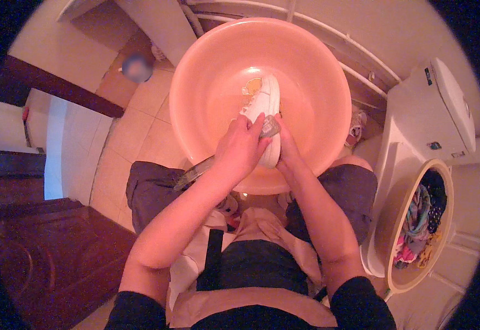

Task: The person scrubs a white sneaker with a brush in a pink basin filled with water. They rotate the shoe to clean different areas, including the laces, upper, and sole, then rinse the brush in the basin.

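A white lace-up shoe [266, 99] is held toe-up over a large pink plastic basin [198, 62] with shallow liquid in its bottom. My right hand [288, 146] grips the shoe along its right side, its fingers partly hidden behind it. On the left, my left hand [240, 146] lies across the shoe, with thumb and forefinger closed about a small grey piece [270, 126] pressed to the upper. Whether that piece is part of the shoe, I cannot tell. A yellow printed figure [253, 86] shows on the basin floor beside the toe.
The basin stands between my knees. A clear plastic object [194, 172] lies by my left forearm. Right stand a white appliance [433, 111] and a tub [448, 206] of clothes. Another shoe [356, 128] sits behind the basin's right side. White pipes [326, 24] run behind; a dark wooden door [54, 255] is left.
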{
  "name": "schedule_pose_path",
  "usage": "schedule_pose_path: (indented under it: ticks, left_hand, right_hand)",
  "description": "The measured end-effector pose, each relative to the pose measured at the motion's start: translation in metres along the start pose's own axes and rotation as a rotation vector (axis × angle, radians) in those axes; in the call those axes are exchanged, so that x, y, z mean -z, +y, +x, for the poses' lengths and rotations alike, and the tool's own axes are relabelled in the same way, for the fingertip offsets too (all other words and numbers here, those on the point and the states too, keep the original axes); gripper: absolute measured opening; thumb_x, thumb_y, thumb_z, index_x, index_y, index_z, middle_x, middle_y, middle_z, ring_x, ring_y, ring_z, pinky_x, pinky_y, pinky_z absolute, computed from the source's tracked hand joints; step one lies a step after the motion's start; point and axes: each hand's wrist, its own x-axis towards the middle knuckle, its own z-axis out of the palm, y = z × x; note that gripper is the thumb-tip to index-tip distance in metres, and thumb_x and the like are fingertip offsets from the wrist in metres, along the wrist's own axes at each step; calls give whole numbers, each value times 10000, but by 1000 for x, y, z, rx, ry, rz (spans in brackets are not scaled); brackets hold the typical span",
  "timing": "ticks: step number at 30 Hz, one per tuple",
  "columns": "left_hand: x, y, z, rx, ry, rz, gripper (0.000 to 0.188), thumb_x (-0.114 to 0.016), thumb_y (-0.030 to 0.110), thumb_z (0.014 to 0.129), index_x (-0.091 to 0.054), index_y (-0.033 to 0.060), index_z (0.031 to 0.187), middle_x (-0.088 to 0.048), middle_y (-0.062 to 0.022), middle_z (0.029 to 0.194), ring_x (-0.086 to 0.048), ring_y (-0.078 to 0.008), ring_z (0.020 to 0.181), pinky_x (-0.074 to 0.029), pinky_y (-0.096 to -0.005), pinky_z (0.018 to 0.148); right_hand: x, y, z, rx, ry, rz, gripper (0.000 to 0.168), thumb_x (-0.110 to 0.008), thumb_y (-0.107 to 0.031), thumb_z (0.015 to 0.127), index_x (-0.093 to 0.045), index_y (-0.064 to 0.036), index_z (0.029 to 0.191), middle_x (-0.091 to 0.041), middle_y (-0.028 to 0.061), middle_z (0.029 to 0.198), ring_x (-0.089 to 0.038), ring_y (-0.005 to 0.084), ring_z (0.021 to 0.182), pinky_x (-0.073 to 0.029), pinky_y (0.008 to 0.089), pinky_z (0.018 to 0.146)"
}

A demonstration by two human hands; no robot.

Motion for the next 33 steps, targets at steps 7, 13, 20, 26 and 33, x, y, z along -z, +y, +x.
schedule_pose_path:
  ticks: [7, 13, 20, 26, 33]
  left_hand:
    - [-6, -9, 2, 51, 94, 46, 474, -581, 224, 780, -450, 54, 1203, -482, -165, 907, -511, -320, 826, -445, -377, 727]
    - [-12, 1, -17, -44, 40, 52, 480, -585, 228, 770, -451, 54, 1198, -480, -161, 899, -507, -312, 821, -449, -375, 710]
    - [-14, -4, -17, 39, -12, 21, 467, -575, 212, 773, -454, 56, 1196, -488, -177, 924, -510, -324, 838, -443, -389, 723]
    - [-16, -16, -10, 178, -4, -34, 456, -571, 227, 786, -456, 56, 1194, -488, -198, 960, -510, -349, 870, -438, -394, 750]
    - [-38, -21, -21, 129, -37, -103, 468, -589, 237, 774, -462, 40, 1179, -493, -213, 942, -514, -370, 855, -432, -402, 756]
  right_hand:
    - [2, -1, 1, 29, 22, -99, 569, -327, -482, 867, -404, -35, 1210, -530, 127, 1107, -542, 251, 978, -451, 360, 832]
    - [5, -4, -2, 48, 12, -85, 553, -341, -458, 876, -402, -17, 1205, -525, 139, 1103, -544, 253, 967, -443, 369, 840]
    - [16, 6, 7, 29, 34, -91, 502, -314, -408, 896, -403, -19, 1201, -517, 144, 1104, -540, 251, 963, -450, 364, 823]
    - [26, 18, 17, 21, 65, -176, 469, -320, -377, 906, -393, -20, 1201, -512, 132, 1105, -526, 232, 980, -438, 356, 835]
    - [72, 22, 35, 134, 220, -955, 438, -396, -264, 866, -366, -18, 1228, -418, 217, 1225, -458, 349, 1078, -380, 375, 909]
